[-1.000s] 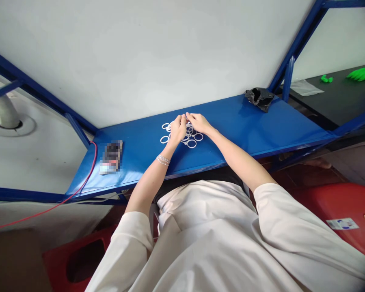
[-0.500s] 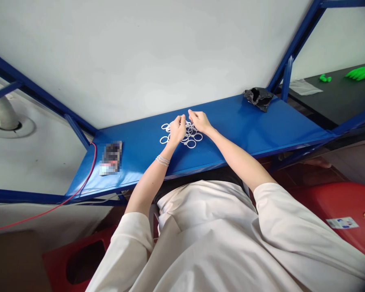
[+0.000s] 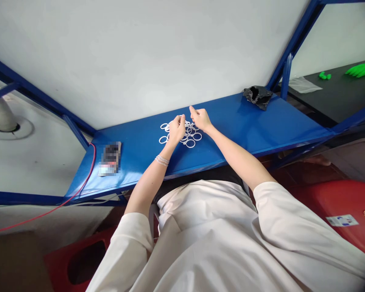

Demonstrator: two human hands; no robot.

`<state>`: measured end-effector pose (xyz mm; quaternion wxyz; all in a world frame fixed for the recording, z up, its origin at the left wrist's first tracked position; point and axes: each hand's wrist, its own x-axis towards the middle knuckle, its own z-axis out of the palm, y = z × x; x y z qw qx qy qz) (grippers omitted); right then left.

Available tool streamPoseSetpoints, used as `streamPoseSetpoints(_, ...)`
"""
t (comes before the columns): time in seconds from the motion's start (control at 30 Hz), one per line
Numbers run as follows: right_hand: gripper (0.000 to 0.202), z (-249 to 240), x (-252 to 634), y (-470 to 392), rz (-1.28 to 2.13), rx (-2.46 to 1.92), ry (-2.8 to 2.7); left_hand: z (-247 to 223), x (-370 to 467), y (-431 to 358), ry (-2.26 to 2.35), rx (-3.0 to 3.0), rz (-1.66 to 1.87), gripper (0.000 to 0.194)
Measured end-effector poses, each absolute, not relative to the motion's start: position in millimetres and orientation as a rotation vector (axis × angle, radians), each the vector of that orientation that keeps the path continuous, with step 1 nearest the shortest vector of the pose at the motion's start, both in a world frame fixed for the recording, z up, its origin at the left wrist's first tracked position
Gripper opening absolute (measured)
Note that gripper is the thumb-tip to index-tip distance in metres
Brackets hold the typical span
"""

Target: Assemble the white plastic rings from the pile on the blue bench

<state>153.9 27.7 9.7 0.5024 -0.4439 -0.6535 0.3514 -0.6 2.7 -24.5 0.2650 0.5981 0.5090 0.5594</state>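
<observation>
Several white rings (image 3: pixel 190 143) lie in a loose cluster on the blue table (image 3: pixel 231 138), some of them partly covered by my hands. Above the left part of the cluster, my left hand (image 3: pixel 177 128) is closed, thumb against curled fingers. Just to its right, over the far right side of the rings, my right hand (image 3: pixel 200 118) is also closed with its thumb raised. The two hands are close together but apart. What either hand pinches is too small or hidden to make out.
A blurred-out flat object (image 3: pixel 110 158) lies at the table's left, beside a red cable (image 3: pixel 92 166). A crumpled black bag (image 3: pixel 258 97) sits at the back right. Blue metal frame bars rise on both sides. A red stool (image 3: pixel 337 202) stands at the lower right.
My right hand has risen slightly, and its thumb points up a little more. My left hand and the rings look nearly the same, with a slight shift of the whole view.
</observation>
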Motion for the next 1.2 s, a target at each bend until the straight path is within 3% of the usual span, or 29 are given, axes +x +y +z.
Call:
streamPoseSetpoints(0.8, 0.081, 6.6, 151.1, 24.6, 0.816, -1.086, -1.741, -12.4, 7.7, -5.3, 1.450, 1.658, 1.491, 0.051)
streamPoseSetpoints(1.07, 0.057, -4.2, 151.1, 33.1, 0.756, -1.017, -1.726, -16.0, 5.6, -1.5, 1.484, 1.770, 1.422, 0.048)
streamPoseSetpoints(1.2, 0.040, -7.1, 151.0, 37.4, 0.777, -1.038, -1.713, -17.6, 5.4, -0.5, 1.482, 1.798, 1.407, 0.037)
